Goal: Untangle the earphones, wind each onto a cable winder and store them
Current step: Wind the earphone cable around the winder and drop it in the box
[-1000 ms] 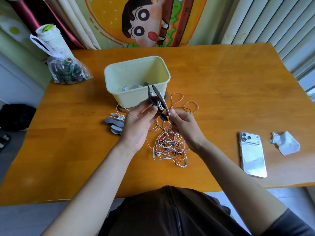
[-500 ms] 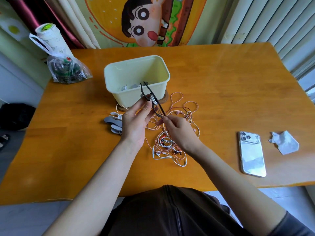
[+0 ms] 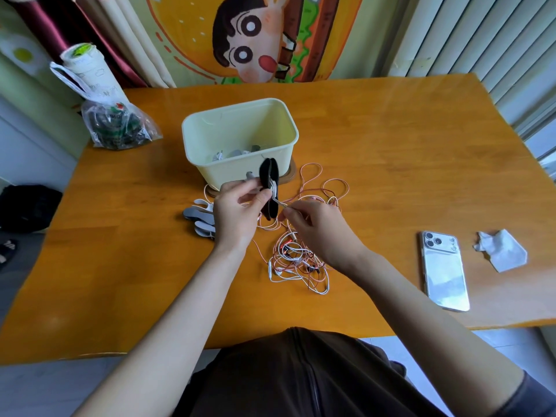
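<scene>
As the left hand (image 3: pixel 237 212) grips it, the winder (image 3: pixel 268 179) has turned.

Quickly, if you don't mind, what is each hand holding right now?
Left hand: grips the black winder.
Right hand: pinches a white cable that runs to the winder.

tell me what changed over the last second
The black winder turned more upright in the left hand. The right hand left its lower end and now pinches the white cable beside it. The earphone tangle, tub and phone stayed put.
</scene>
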Motion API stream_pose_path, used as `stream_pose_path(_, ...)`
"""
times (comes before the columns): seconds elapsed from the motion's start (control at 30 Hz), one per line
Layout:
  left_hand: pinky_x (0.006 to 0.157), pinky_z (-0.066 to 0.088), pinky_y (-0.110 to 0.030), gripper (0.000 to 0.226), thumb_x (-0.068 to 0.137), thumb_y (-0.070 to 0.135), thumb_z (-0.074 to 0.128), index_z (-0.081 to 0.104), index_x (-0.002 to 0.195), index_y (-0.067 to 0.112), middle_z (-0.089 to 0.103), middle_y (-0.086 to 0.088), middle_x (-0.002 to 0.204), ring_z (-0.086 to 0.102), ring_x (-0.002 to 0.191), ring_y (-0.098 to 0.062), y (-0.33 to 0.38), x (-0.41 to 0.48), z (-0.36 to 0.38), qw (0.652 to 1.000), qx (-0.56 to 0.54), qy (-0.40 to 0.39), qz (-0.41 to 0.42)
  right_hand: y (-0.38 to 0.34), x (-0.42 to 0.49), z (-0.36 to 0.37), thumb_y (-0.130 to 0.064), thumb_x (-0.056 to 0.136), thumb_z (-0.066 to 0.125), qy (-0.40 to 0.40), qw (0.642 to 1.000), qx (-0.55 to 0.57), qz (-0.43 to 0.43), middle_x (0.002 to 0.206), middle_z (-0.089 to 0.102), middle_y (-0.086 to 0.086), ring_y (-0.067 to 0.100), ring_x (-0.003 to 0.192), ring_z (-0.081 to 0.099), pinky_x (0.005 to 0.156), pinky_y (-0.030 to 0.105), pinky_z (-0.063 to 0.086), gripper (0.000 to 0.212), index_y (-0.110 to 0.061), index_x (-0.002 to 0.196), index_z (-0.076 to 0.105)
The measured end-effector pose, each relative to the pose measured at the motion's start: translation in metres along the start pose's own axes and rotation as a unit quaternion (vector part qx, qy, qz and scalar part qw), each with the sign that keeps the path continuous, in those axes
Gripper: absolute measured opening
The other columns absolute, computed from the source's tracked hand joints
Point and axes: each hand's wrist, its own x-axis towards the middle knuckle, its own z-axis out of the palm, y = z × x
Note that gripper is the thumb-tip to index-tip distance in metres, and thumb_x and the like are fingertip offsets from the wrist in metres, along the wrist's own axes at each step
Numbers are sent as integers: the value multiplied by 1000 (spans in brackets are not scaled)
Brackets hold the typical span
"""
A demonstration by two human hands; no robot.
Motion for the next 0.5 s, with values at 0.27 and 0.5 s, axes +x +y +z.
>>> stream_pose_path(0.27,75,44,-1,38,79,0,72,66,116,2,53,-3,105,56,85,-4,-5,-2,-7,976,139,-154,63,15,14,-36,-23,91,60,-72,995,-58,-27,71,58,-2,9,60,47,57,18,34,19,-8,87,71)
stream_pose_path(0.5,81,43,-1,41,81,-2,69,63,120,6,52,7,103,56,93,-2,-11,-9,-11,959,125,-253,20,17,26,-60,-16,86,67,-19,997,-62,-51,83,69,-4,7,78,61,70,9,40,10,-12,90,75)
